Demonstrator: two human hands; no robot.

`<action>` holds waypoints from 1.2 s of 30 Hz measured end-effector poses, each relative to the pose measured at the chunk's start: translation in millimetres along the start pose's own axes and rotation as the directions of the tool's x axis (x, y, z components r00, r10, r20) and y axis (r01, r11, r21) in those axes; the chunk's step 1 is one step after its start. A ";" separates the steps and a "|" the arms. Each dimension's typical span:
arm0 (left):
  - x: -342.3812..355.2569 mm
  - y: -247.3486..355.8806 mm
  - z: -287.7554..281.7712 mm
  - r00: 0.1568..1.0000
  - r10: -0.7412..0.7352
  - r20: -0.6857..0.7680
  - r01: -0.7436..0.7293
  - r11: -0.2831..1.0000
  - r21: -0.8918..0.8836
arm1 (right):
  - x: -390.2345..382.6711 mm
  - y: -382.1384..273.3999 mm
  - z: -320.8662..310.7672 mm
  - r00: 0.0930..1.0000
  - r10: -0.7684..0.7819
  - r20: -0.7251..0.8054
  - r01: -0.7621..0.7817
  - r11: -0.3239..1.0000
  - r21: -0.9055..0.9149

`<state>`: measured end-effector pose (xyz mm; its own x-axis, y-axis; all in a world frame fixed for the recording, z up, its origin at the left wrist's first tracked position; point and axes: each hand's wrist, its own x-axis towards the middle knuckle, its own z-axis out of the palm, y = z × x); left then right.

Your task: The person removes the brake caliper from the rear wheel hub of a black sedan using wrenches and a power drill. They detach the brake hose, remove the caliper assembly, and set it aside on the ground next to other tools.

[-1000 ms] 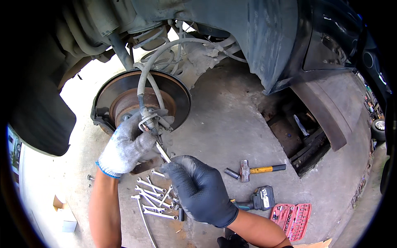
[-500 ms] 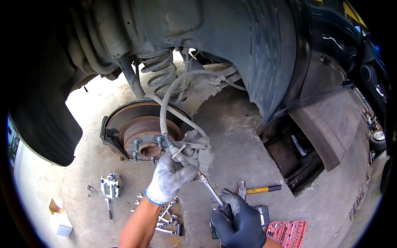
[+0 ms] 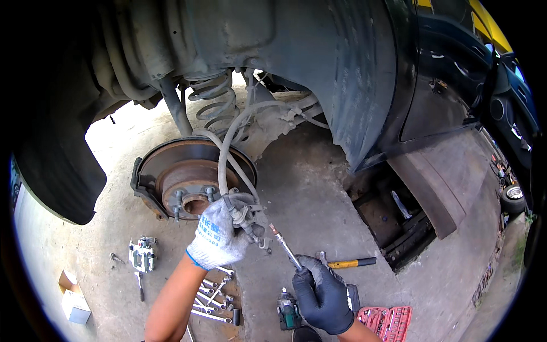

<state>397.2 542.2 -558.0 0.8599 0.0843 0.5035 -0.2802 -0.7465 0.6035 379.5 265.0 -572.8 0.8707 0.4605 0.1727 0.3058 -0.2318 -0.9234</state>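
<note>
My left hand point(image 3: 216, 236), in a white knit glove with a blue cuff edge, is closed around a greasy brake caliper point(image 3: 244, 218). The caliper still hangs from a grey hose and cable point(image 3: 223, 162). In a black glove, my right hand point(image 3: 323, 293) grips the handle of a screwdriver point(image 3: 286, 248) with a bright shaft and coppery tip. That tip points up and left, a little apart from the caliper. Beyond my left hand is the rusty wheel hub point(image 3: 191, 181) with its studs, ringed by a backing plate point(image 3: 154, 151).
A cleaner caliper point(image 3: 142, 253) lies on the floor at left, by an open box point(image 3: 74, 299). Wrenches point(image 3: 213, 296) are spread beside my left forearm. Around my right hand are a hammer point(image 3: 350, 263), a green power tool point(image 3: 288, 310) and a red socket case point(image 3: 390, 322). A floor pit point(image 3: 399, 214) opens at right.
My left hand has turned, its glove back now facing up, and tilted the caliper. The screwdriver has gone from right beside the caliper to slightly apart. The whole view has shifted a little.
</note>
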 end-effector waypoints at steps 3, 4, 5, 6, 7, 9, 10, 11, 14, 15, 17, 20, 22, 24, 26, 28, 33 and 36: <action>0.3 -8.2 -2.7 0.961 0.275 0.037 -0.276 0.934 0.226 | -1.2 5.8 -4.9 1.000 -0.022 0.008 0.023 1.000 -0.009; 2.2 -5.7 -3.1 0.956 0.290 0.040 -0.292 0.930 0.225 | 0.1 7.8 -6.2 0.994 -0.096 -0.053 0.094 0.995 -0.035; 4.9 -2.8 -2.8 0.951 0.305 0.042 -0.307 0.925 0.224 | 2.1 10.0 -6.5 0.979 -0.170 -0.112 0.163 0.984 -0.065; 7.1 -1.6 -1.7 0.946 0.320 0.044 -0.322 0.920 0.223 | 4.9 12.3 -6.6 0.955 -0.244 -0.168 0.229 0.968 -0.101; 5.7 -9.6 1.9 0.933 0.358 0.028 -0.352 0.900 0.257 | 14.0 12.0 -7.0 0.929 -0.324 -0.179 0.310 0.945 -0.104; 8.4 1.3 -4.9 0.973 0.216 0.082 -0.227 0.959 0.172 | 43.3 10.2 -8.2 0.864 -0.461 -0.202 0.452 0.887 -0.095; 9.9 12.0 -9.6 0.983 0.148 0.113 -0.161 0.979 0.124 | 56.5 11.7 -6.6 0.869 -0.465 -0.171 0.469 0.883 -0.018; 16.0 35.0 -16.6 0.996 0.001 0.093 -0.008 0.997 0.074 | 72.7 13.1 -3.7 0.867 -0.478 -0.140 0.490 0.869 0.068; 15.5 30.6 -12.9 0.994 -0.106 -0.006 0.104 0.984 -0.147 | 97.4 16.0 -0.3 0.800 -0.585 -0.131 0.598 0.796 0.094; 21.2 32.1 -11.0 0.998 -0.054 -0.029 0.043 0.957 -0.286 | 104.6 16.8 -0.9 0.760 -0.632 -0.152 0.647 0.759 0.076; 18.2 9.9 -11.3 0.997 -0.064 -0.052 0.052 0.979 -0.195 | 114.5 7.4 2.1 0.654 -0.735 -0.177 0.746 0.666 -0.010; 17.7 -0.6 -7.6 0.987 -0.152 -0.060 0.102 0.861 -0.497 | 107.7 1.0 1.5 0.651 -0.741 -0.165 0.750 0.662 -0.013; 21.6 -5.4 -2.6 0.980 -0.196 -0.024 0.130 0.731 -0.669 | 106.2 -5.8 -6.8 0.651 -0.744 -0.154 0.750 0.661 -0.025; 35.2 4.8 -1.9 0.984 -0.179 -0.021 0.122 0.748 -0.652 | 110.3 -9.5 -14.8 0.645 -0.751 -0.142 0.752 0.657 -0.056; 53.6 -10.3 -3.3 0.986 0.145 -0.082 -0.158 0.972 -0.176 | 117.5 -9.4 -20.4 0.601 -0.784 -0.156 0.781 0.618 -0.096; 49.4 -4.6 -2.6 0.978 -0.076 0.194 0.196 0.649 -0.735 | 121.3 -12.0 -27.6 0.605 -0.779 -0.165 0.778 0.623 -0.082; 74.3 11.0 -6.7 0.923 0.163 0.349 0.319 0.183 -0.930 | 122.0 -17.5 -55.2 0.796 -0.569 -0.207 0.598 0.792 0.125; 81.2 10.0 7.0 0.888 -0.064 0.455 0.448 0.342 -0.826 | 128.4 -18.5 -54.8 0.905 -0.359 -0.228 0.418 0.850 0.321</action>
<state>467.3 537.0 -515.4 0.9758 -0.1778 0.1270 -0.0629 0.3279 0.9426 506.8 281.5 -514.8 0.7661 0.3046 0.5660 0.5000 0.2709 -0.8226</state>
